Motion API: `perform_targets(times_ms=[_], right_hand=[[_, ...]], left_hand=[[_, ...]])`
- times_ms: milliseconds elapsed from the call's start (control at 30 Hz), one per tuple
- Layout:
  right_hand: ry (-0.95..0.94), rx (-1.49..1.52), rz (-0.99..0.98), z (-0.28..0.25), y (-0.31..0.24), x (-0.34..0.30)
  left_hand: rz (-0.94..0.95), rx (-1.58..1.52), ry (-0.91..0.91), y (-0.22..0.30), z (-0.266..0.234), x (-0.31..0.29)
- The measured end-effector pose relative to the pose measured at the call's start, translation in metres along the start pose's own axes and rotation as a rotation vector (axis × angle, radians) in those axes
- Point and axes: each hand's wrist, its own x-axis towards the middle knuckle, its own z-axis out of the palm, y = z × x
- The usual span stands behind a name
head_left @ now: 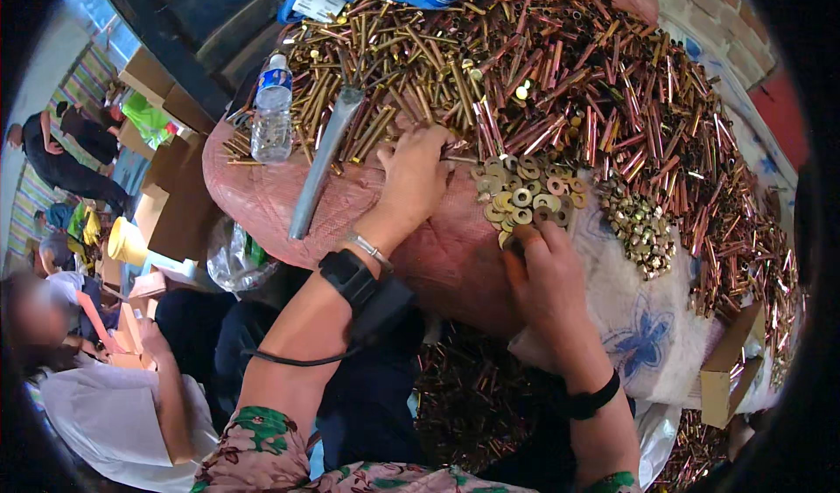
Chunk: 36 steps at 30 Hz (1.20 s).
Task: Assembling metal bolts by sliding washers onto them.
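Centrally, the pile of washers (528, 197) was touched at its near edge by the right hand (544, 276), fingers curled on a washer. Left of the washers, the left hand (411, 181) was pressed, fingers bent, against the brass rods (411, 64).

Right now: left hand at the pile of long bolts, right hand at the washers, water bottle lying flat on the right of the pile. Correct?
Not quite. In the head view the water bottle stands upright at the left edge of the pile, not flat on the right. The rest holds: the left hand is at the long bolts and the right hand is at the washers.
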Motion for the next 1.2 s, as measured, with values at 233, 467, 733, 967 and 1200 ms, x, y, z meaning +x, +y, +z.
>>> perform_targets(times_ms=[233, 467, 733, 967, 1200], right_hand=[[0.020, -0.019, -0.044, 0.002, 0.004, -0.001], [-0.093, -0.035, 0.023, -0.003, 0.000, -0.001], [0.010, -0.033, -0.110, 0.001, 0.010, -0.001], [-0.006, 0.004, -0.056, -0.002, 0.004, 0.000], [-0.036, -0.024, 0.022, -0.005, 0.006, -0.004]], left_hand=[[-0.033, -0.358, 0.079, 0.003, 0.009, 0.022], [-0.371, -0.720, 0.120, -0.032, 0.046, 0.079], [-0.447, -0.248, 0.143, 0.011, 0.050, 0.100], [-0.444, -0.007, -0.023, 0.005, 0.042, 0.113], [-0.428, -0.041, 0.140, 0.017, 0.048, 0.107]])
